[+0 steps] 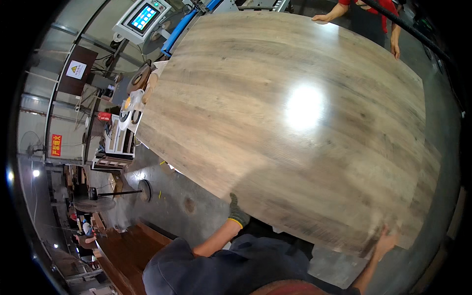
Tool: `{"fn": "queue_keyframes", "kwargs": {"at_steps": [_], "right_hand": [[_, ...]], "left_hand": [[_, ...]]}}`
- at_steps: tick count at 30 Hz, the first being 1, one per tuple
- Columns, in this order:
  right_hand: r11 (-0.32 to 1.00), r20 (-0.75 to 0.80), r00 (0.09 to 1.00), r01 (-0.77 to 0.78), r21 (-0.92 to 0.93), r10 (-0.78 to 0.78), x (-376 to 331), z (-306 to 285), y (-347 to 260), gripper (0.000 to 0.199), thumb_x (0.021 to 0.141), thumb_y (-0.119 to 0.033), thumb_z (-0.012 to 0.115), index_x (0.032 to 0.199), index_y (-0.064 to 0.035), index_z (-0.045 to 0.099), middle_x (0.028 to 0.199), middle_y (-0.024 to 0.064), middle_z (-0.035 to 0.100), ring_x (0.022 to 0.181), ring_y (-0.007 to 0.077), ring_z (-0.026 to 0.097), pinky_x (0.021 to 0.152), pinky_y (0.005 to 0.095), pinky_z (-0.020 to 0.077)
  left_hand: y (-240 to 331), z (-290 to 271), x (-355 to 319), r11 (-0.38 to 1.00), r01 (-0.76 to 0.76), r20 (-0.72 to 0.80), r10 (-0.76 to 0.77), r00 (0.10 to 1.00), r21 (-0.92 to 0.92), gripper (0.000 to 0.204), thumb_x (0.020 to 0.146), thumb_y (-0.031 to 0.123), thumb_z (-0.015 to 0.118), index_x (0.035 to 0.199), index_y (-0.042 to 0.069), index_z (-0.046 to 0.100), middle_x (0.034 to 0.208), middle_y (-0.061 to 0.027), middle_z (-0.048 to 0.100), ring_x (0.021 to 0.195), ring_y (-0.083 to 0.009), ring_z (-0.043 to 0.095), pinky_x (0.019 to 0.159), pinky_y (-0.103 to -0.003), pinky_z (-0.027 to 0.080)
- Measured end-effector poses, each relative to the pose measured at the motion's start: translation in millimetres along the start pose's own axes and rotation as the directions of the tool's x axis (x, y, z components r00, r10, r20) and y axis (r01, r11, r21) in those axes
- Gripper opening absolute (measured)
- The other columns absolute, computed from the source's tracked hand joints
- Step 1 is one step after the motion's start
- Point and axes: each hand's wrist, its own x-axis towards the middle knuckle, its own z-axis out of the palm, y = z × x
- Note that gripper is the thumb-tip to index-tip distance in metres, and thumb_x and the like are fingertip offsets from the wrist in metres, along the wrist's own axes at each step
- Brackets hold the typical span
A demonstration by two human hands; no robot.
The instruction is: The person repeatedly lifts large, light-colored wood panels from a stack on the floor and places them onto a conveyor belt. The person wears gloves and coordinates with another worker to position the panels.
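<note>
A large wood-grain panel, greyish brown with a glossy light reflection, spreads across most of the view. My left hand, in a dark glove with a yellow cuff, grips its near edge, thumb on top and fingers hidden beneath. At the near right, close to the corner, my bare right hand holds the same edge; its fingers look slightly blurred. Another wood-grain surface shows past the panel's right edge, seemingly underneath.
Across the panel a co-worker in red has one hand on the far edge, another by the right side. A control screen and blue rail stand far left. Lower left are a fan and brown boards.
</note>
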Motion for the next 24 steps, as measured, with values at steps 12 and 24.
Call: {"fn": "queue_keyframes", "kwargs": {"at_steps": [12,24], "right_hand": [[0.583,0.719,0.676,-0.654,0.482,0.164,61,31,209,0.095,0.081,-0.066,0.049,0.144,-0.0012,0.019,0.150,0.0155,0.016,0.137,0.0317,0.016,0.109,0.0433,0.0130],[0.541,0.740,0.665,-0.659,0.523,0.096,95,6,225,0.089,0.085,-0.062,0.047,0.144,-0.0014,0.018,0.149,0.0137,0.020,0.136,0.0257,0.023,0.110,0.0385,0.0164]], "left_hand": [[6,25,-22,0.998,-0.051,-0.039,0.052,0.998,0.024,0.077,0.078,0.059,0.057,0.133,0.008,0.040,0.134,-0.0103,0.045,0.123,-0.0320,0.042,0.104,-0.048,0.033],[249,-76,64,0.871,-0.371,-0.075,0.414,0.907,0.321,0.065,0.083,0.051,0.057,0.132,0.010,0.044,0.133,-0.0082,0.048,0.121,-0.0287,0.043,0.103,-0.041,0.031]]}}
